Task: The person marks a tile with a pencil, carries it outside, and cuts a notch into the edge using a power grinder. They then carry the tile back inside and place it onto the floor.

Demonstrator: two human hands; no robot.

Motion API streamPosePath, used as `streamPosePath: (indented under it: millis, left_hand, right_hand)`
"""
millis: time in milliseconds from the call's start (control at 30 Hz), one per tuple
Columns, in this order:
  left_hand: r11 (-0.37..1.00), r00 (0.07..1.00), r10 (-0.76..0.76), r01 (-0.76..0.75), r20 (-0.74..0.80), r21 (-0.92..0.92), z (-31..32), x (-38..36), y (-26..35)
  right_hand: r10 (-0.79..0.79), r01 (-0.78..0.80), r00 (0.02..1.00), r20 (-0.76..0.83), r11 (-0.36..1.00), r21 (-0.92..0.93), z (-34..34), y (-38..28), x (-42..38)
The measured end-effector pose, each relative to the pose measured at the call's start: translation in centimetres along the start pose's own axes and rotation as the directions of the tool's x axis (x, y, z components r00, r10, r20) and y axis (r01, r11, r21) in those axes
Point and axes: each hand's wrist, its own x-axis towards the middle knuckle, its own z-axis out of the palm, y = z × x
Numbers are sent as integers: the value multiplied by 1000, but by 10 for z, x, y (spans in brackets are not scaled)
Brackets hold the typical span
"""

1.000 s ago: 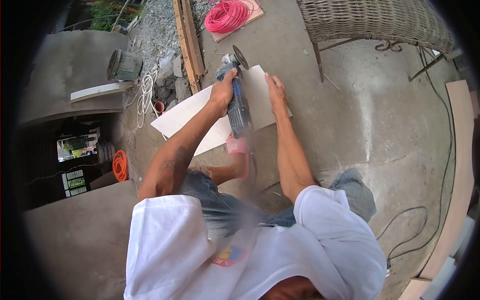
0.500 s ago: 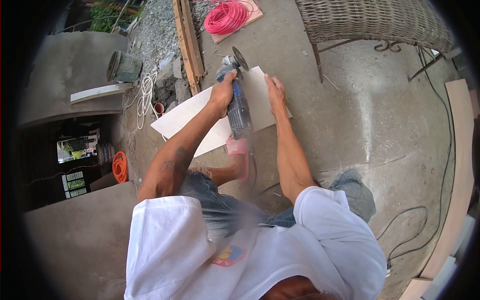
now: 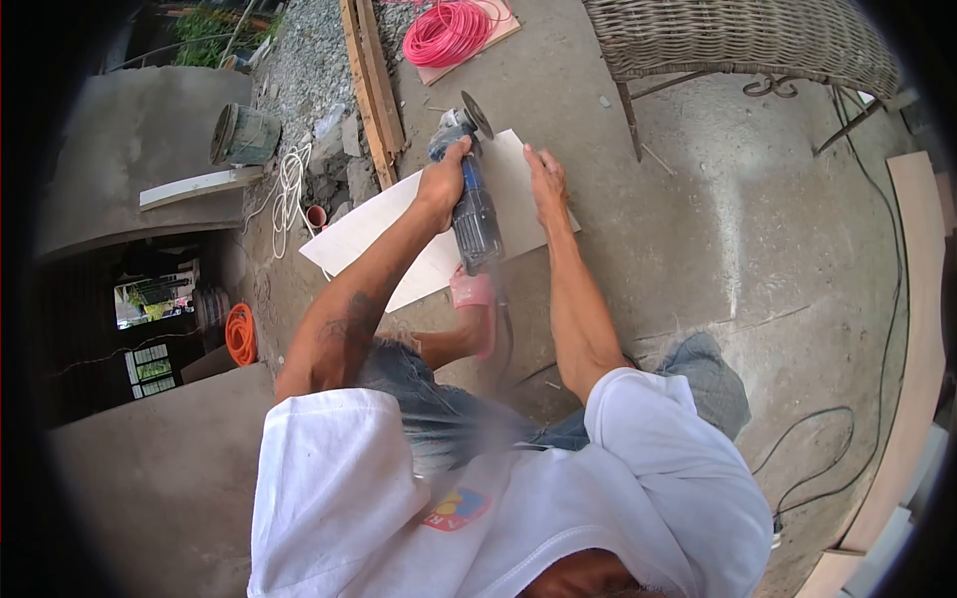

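My left hand (image 3: pixel 442 189) is wrapped round the front of a blue and dark grey angle grinder (image 3: pixel 477 224), whose thin disc (image 3: pixel 477 116) points away from me. Beneath the tool lies a large flat white tile (image 3: pixel 384 234), tilted across my view and partly covered by my left forearm. At the tile's right edge, my right hand (image 3: pixel 547 185) grips with its fingers near the far corner; its thumb side is partly hidden. The disc stands just beyond the tile's far edge in this view. A pink slipper (image 3: pixel 473 289) on my foot shows by the near edge.
A wicker chair (image 3: pixel 738 45) stands at the upper right, over dusty concrete. Pink coiled line (image 3: pixel 446 35), timber strips (image 3: pixel 373 95) and a bucket (image 3: pixel 245 135) are farther off. White cord (image 3: pixel 290 189) lies left. A black cable (image 3: pixel 890 329) runs along the right, beside long panels (image 3: pixel 917 269).
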Motion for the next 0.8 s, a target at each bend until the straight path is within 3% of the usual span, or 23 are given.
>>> streamPosePath:
  millis: [400, 600, 700, 800]
  left_hand:
    - [1000, 1000, 10, -10, -26, -9, -3, -7, 9]
    - [1000, 1000, 4, -4, -12, -13, -4, -2, 4]
    - [1000, 1000, -3, 3, 1, -9, -4, -1, 2]
    - [1000, 1000, -3, 3, 11, -15, -5, 0, 1]
  right_hand:
    - [4, -2, 994, -105, 1000, 26, 7, 2, -4]
    - [39, -40, 999, 24, 999, 9, -2, -3, -2]
    - [17, -16, 999, -30, 999, 35, -4, -11, -12]
    - [10, -9, 1000, 20, 1000, -13, -4, -5, -3]
